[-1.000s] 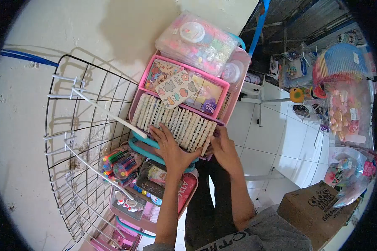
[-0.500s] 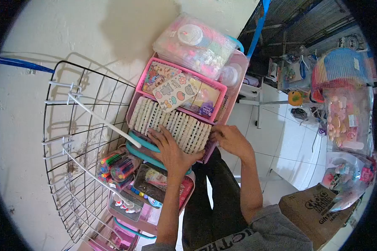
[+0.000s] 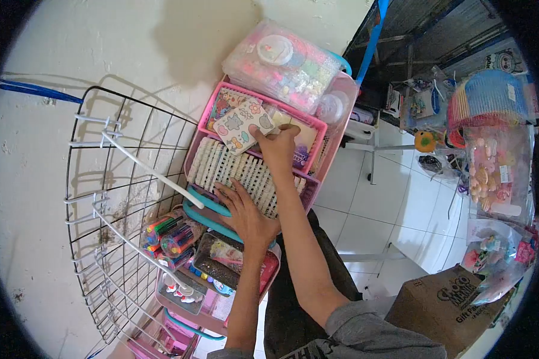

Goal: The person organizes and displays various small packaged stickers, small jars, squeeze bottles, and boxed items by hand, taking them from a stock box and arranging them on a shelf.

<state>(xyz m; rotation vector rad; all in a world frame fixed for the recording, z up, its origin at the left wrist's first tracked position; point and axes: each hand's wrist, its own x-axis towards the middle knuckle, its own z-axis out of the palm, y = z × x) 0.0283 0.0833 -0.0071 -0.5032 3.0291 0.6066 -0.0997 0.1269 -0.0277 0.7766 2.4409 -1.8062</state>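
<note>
My right hand (image 3: 274, 146) reaches over a pink basket (image 3: 319, 143), its thumb and fingers closed at the right edge of a small white notepad (image 3: 241, 127) printed with cats and flowers. Other printed pads (image 3: 229, 100) lie beneath and beside the notepad. Just below, a purple basket (image 3: 308, 194) contains cream, ribbed rows (image 3: 230, 170) of packed items whose kind I cannot make out. On the lower part of these rows rests my left hand (image 3: 250, 215), fingers apart and holding nothing.
A black wire rack (image 3: 135, 99) with white hooks (image 3: 153, 173) stands at left. Behind the baskets lies a clear bag of pastel pieces (image 3: 284, 63). Bundled colored pens (image 3: 176, 239) and a dark tray (image 3: 215, 263) sit below; a cardboard box (image 3: 440, 308) is at lower right.
My right hand has moved from the purple basket's right end up to the cat-print notepad and closed at its edge. The notepad has shifted slightly. My left hand stays on the cream rows.
</note>
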